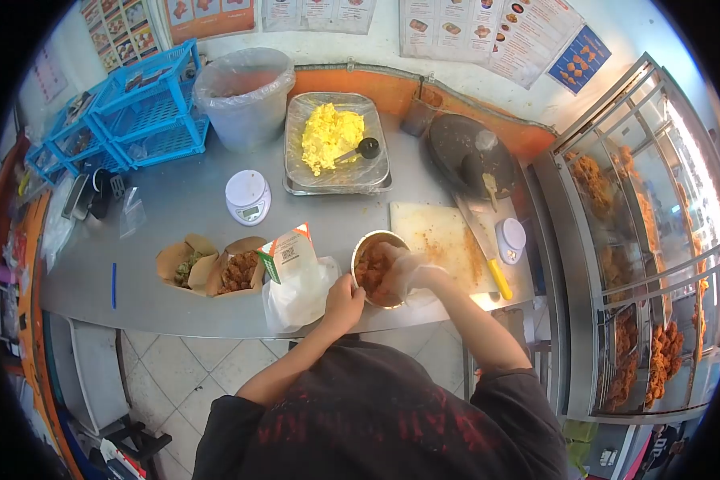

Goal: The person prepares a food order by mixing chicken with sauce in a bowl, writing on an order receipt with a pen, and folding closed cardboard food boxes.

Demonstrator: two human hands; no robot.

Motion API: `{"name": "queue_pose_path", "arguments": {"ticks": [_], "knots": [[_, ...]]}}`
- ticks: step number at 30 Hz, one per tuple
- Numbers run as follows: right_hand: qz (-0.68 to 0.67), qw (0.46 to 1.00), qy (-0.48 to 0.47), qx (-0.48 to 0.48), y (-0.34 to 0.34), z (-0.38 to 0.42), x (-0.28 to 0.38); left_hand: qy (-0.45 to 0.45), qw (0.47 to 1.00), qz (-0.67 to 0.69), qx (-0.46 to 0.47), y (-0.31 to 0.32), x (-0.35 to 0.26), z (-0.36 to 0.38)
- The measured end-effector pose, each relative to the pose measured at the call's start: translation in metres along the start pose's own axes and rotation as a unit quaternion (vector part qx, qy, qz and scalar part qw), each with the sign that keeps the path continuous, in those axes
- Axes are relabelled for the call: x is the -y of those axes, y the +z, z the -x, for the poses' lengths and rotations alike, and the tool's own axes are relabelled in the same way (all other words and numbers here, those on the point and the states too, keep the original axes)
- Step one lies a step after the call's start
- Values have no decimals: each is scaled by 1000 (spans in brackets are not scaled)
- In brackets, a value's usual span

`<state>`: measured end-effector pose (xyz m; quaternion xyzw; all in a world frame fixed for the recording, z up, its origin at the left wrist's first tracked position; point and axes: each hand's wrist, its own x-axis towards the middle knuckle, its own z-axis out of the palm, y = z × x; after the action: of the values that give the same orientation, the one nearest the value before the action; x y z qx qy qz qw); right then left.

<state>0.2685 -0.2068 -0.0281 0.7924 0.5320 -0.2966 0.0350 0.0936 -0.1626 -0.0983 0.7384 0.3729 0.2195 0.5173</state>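
Note:
Near the table's front edge, a round metal bowl (366, 297) holds reddish-brown, sauce-coated food pieces (372, 268) that look like chicken. My left hand (345, 306) grips the bowl's near left rim. My right hand (408, 272), in a clear plastic glove, reaches into the bowl from the right; its fingers are among the pieces and mostly hidden. Just left of the bowl lie a white plastic bag (300, 296) and a printed paper carton (288, 253). Farther left, one open kraft box (254, 242) contains brown fried pieces, and another (166, 262) contains something green.
A white cutting board (412, 220) and yellow-handled knife (498, 276) lie right of the bowl. Behind are a tray (296, 172) of yellow food with a black scoop (368, 148), a kitchen scale (248, 192) and a stone mortar (448, 152). A glass display case (556, 240) borders the right.

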Motion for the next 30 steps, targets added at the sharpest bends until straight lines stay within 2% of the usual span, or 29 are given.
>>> {"name": "queue_pose_path", "arguments": {"ticks": [2, 4, 6, 9, 10, 12, 13, 16, 18, 19, 22, 24, 25, 28, 29, 30], "knots": [[-26, 998, 5, -48, 16, -4, 8, 11, 1000, -17, -8, 0, -1, 2], [24, 998, -61, 8, 18, -6, 12, 17, 999, -29, -14, 1, -2, 2], [-166, 986, -23, 25, 24, -14, 14, 12, 1000, -12, -15, -1, -1, 1], [-179, 982, -29, 48, -7, 15, 21, 15, 1000, -10, -16, 0, 5, 0], [-143, 988, -27, 46, -3, 15, 23, 17, 1000, -13, -13, 2, 7, 1], [-68, 997, -26, 37, 7, 11, 30, 27, 999, -13, -12, 5, 10, 2], [-87, 995, -38, 12, 11, 11, 29, 31, 999, -14, -14, 1, 4, 2], [-146, 987, -65, -34, 12, 13, 31, 0, 995, 101, -10, -12, -19, 9], [-188, 980, -60, -31, -6, 30, 44, 29, 995, 96, -23, -26, -37, 15], [-183, 977, -78, -79, -2, 33, 46, 38, 995, 92, -27, -35, -52, 20], [-224, 968, -79, -80, 1, 37, 55, 63, 994, 60, -60, -44, -65, 33], [-390, 898, -202, -23, 3, 32, 59, 59, 994, 41, -81, -53, -75, 41], [-464, 847, -260, 11, 3, 30, 61, 3, 997, 30, -65, -59, -84, 47], [-554, 806, -198, 66, 0, 34, 75, 65, 982, -80, -156, -59, -88, 61], [-523, 827, -188, 86, 4, 25, 73, 42, 981, -93, -168, -58, -92, 65], [-614, 748, -197, 158, 6, 20, 70, 17, 978, -104, -180, -56, -98, 71]]}}
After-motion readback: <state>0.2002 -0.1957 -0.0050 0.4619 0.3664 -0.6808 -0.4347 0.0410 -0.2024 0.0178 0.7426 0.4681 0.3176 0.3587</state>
